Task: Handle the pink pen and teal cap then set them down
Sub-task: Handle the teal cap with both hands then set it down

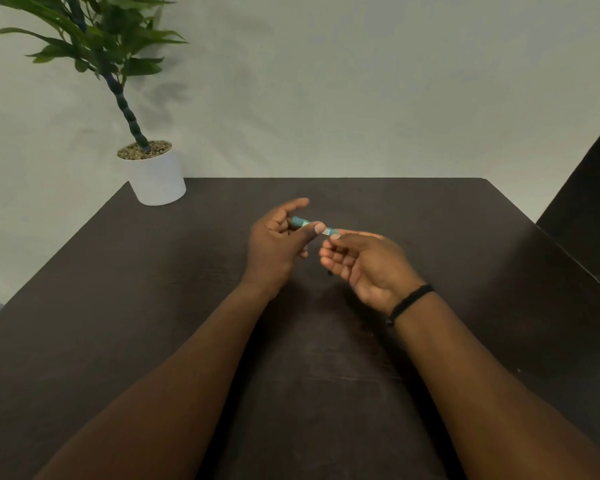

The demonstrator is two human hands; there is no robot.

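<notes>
Both hands are hovering above the middle of the dark tabletop (pixel 430 341), meeting around one small teal piece (pixel 300 222). Left hand (pixel 274 247) is pinching it, thumb pressing on top, index finger sticking out straight, other fingers curling under. Right hand (pixel 364 265) is lying palm up, fingers half curled, thumb and fingertips touching the piece's right end where a white label is showing. Teal piece is lying roughly level, off the tabletop, between the two hands. Cannot tell whether it is the cap alone or the cap seated on the pen; no pink part is showing, the fingers are covering the rest.

Black wristband (pixel 411 301) is sitting on the right wrist. White pot (pixel 158 180) is standing at the far left corner of the tabletop, well apart from the hands, holding pebbles (pixel 142 150) and a green leafy plant (pixel 94 39) with a dark stem leaning left. Dark panel (pixel 589 188) is standing at the far right. Pale wall (pixel 361 81) is running behind.
</notes>
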